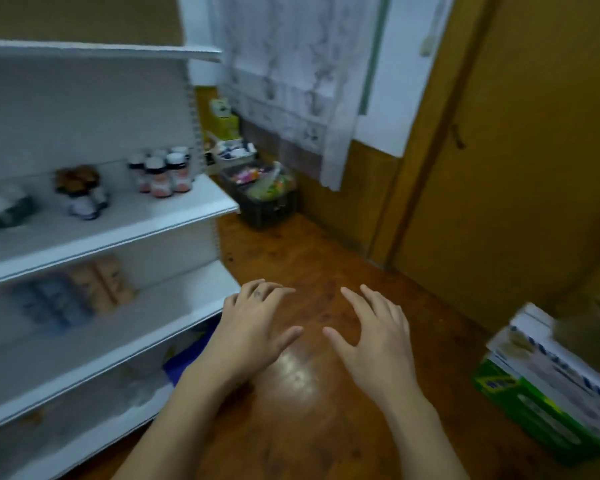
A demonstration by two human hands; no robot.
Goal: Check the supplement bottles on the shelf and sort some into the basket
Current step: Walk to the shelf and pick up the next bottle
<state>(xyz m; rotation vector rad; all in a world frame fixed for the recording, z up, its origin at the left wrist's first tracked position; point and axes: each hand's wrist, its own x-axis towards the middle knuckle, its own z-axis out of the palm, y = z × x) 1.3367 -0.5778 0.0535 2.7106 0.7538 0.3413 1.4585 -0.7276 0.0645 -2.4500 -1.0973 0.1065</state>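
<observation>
A white shelf unit [125, 226] fills the left side. On its middle board stand a cluster of dark supplement bottles with white caps and pink labels [161, 173], some brown-capped bottles [82, 194] and blurred bottles at the far left [4, 207]. A dark basket [269, 209] holding colourful packets sits on the floor beyond the shelf's right end. My left hand [253, 327] and my right hand [371, 337] hover palm-down over the wooden floor, fingers spread, holding nothing, well below and right of the bottles.
Blue and orange boxes [73, 296] lie on a lower shelf board. A stack of green and white cartons [548, 382] stands at the right. A wooden door [520, 168] and a curtain [291, 81] close the back. Small boxes [231, 147] sit behind the basket.
</observation>
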